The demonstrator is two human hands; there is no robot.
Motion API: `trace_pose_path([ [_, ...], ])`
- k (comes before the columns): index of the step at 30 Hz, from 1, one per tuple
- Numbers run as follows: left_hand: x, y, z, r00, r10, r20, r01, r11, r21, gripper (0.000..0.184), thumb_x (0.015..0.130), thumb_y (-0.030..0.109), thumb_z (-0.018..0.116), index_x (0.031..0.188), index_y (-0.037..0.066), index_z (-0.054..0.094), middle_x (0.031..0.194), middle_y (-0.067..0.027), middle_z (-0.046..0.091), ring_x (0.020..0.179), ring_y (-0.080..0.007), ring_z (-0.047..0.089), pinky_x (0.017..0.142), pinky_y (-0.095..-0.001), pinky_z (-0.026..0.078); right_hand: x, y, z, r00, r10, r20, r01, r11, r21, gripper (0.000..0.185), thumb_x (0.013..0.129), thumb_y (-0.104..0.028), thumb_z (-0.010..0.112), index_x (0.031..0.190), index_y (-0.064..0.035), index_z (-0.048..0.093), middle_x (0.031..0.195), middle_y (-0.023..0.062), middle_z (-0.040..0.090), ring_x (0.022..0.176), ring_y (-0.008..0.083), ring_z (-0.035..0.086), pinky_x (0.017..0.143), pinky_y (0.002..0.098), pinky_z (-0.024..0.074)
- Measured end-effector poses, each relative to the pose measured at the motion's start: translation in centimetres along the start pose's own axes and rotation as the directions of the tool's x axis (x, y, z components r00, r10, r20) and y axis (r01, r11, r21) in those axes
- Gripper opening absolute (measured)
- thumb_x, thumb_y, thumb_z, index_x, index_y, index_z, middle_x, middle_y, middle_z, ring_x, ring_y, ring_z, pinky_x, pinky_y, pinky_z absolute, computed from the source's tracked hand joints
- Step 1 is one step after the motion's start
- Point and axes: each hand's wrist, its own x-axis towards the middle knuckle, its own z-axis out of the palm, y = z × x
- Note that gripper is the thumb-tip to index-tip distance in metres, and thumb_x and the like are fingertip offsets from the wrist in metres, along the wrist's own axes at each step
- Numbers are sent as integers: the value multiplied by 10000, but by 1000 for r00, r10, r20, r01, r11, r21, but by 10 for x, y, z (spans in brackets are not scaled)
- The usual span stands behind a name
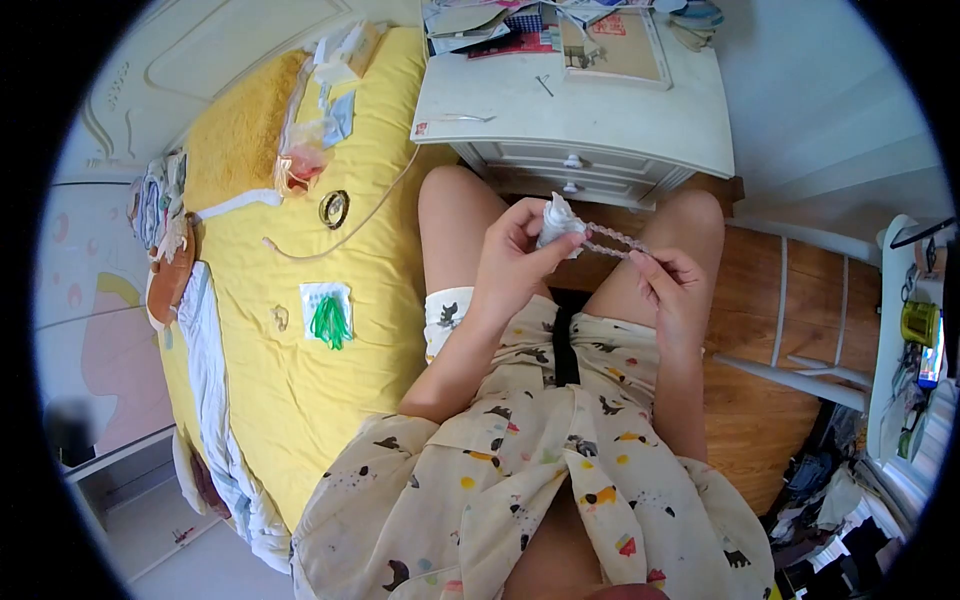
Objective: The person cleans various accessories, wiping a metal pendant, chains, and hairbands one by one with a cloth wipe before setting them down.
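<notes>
My left hand point(512, 258) is closed on a crumpled white tissue point(560, 222), held above my lap. A beaded bracelet point(618, 236), pinkish and pale, is stretched between the tissue and my right hand point(672, 285). Its two strands run side by side, and its left end is hidden at the tissue. The thumb and fingertips of my right hand pinch the bracelet's right end.
On the yellow bed point(390, 330) to my left lie a dark round bracelet point(334, 209), green strands point(329, 324) on a white packet, and a cable point(350, 238). Tweezers point(463, 118) rest on the white nightstand point(580, 125) ahead. A white chair-like frame point(790, 375) stands at right.
</notes>
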Motion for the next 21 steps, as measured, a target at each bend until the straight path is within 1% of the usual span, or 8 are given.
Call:
trace_pose_path([
  [3, 0, 1, 2, 998, 69, -14, -69, 997, -22, 194, 811, -27, 623, 980, 8, 532, 903, -63, 649, 795, -78, 594, 704, -206, 480, -1, 0, -1, 999, -24, 23, 24, 1000, 14, 100, 817, -98, 660, 885, -25, 664, 636, -18, 573, 535, 18, 476, 466, 151, 316],
  [6, 0, 3, 2, 997, 73, -19, -74, 997, -28, 193, 812, -19, 627, 976, 14, 531, 904, -67, 653, 799, -77, 596, 678, -197, 470, -4, -8, 1, 999, 25, 29, -26, 998, 51, 99, 818, -95, 658, 887, -25, 661, 645, -12, 580, 535, 21, 478, 467, 150, 316],
  [9, 0, 5, -2, 999, 34, -8, -34, 999, -21, 192, 813, -13, 630, 975, 17, 531, 904, -72, 658, 810, -78, 602, 645, -185, 451, -5, -10, 1, 997, 17, 79, -24, 995, 93, 98, 823, -92, 651, 894, -25, 658, 643, -13, 578, 534, 21, 477, 464, 151, 311],
  [12, 0, 5, -1, 999, 41, -3, -41, 999, -22, 193, 812, -11, 632, 975, 18, 534, 899, -71, 661, 809, -77, 603, 622, -176, 434, -5, -3, -2, 996, -12, 94, 0, 992, 123, 104, 828, -92, 644, 906, -25, 656, 631, -18, 568, 524, 16, 461, 458, 151, 295],
  [15, 0, 6, 0, 998, 56, 2, -56, 998, -28, 193, 812, -14, 631, 978, 17, 536, 908, -75, 659, 818, -81, 606, 625, -179, 438, -2, 3, -5, 998, -2, 61, -5, 993, 117, 113, 856, -118, 610, 910, -30, 656, 616, -25, 549, 505, 10, 433, 450, 148, 278],
  [18, -2, 6, 0, 999, 33, 10, -33, 999, -13, 195, 812, -21, 627, 981, 11, 536, 911, -76, 654, 836, -88, 610, 654, -188, 453, 0, -4, -6, 992, 74, 100, -91, 980, 179, 159, 881, -151, 574, 959, -34, 648, 624, -32, 533, 505, 5, 408, 446, 145, 266],
  [21, -2, 1, 1, 996, 33, 79, -31, 999, -23, 200, 810, -28, 626, 985, 6, 534, 919, -80, 648, 852, -95, 611, 691, -199, 466, -3, -17, 4, 983, 151, 105, -158, 986, 62, 224, 901, -185, 543, 1033, -26, 629, 639, -35, 523, 522, -5, 395, 450, 137, 256],
])
